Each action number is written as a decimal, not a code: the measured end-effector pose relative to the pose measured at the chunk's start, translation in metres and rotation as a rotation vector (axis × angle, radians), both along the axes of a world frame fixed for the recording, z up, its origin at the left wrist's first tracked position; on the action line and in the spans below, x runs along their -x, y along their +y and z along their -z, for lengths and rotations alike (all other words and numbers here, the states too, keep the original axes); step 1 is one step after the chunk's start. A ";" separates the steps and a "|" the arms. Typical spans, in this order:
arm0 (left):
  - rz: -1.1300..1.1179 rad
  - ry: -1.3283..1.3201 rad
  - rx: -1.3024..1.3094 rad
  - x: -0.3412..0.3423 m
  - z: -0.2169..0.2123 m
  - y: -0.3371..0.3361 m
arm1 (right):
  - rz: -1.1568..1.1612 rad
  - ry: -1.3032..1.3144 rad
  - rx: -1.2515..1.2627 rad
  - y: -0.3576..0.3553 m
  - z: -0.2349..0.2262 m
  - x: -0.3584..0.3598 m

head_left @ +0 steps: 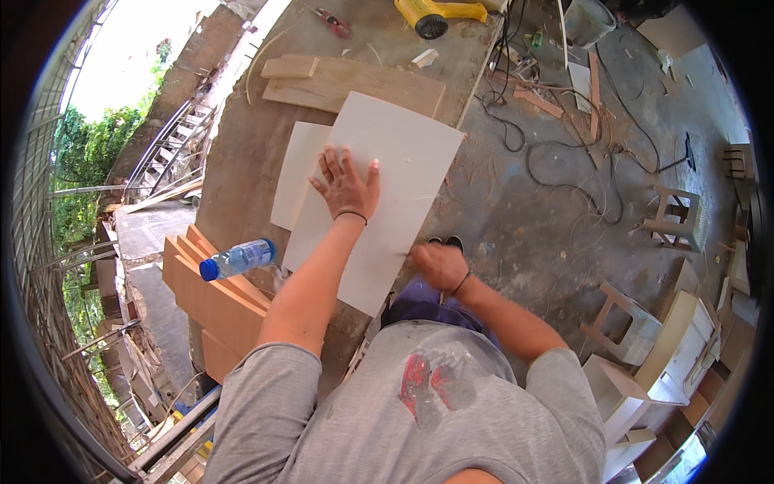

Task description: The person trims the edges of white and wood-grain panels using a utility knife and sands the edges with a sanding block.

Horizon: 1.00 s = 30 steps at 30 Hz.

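Note:
A white rectangular board point(403, 161) lies at a slant on the workbench, its right edge along the bench's edge. My left hand point(348, 184) presses flat on its upper half, fingers spread. At the board's lower right edge is my right hand point(439, 266), closed and slightly blurred. A small dark tip pokes out of it toward the board, too blurred to name. Partly beneath the big board, a second white board point(297, 173) shows on the left. A thin light strand lies across the board above my right hand.
Wooden planks point(387, 81), a yellow heat gun point(431, 16) and red-handled pliers point(332, 22) lie on the bench's far part. A water bottle point(242, 258) rests near brown boards point(201, 282) at left. Cables point(556, 185), scraps and plastic stools point(681, 218) are on the floor at right.

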<state>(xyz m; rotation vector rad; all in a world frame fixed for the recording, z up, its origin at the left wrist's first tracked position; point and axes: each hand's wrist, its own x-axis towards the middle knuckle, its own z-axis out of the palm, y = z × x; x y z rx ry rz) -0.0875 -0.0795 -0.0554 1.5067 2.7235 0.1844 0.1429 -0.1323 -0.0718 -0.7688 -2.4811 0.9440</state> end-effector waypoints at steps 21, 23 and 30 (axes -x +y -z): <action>0.031 -0.012 0.037 -0.002 -0.010 0.001 | 0.273 -0.124 -0.437 0.172 0.009 -0.024; 0.022 -0.016 0.038 -0.001 -0.010 0.003 | 0.442 -0.550 -0.227 0.228 -0.004 -0.029; 0.033 0.007 -0.011 -0.002 -0.007 0.002 | -0.084 -0.067 -0.215 0.100 -0.017 -0.019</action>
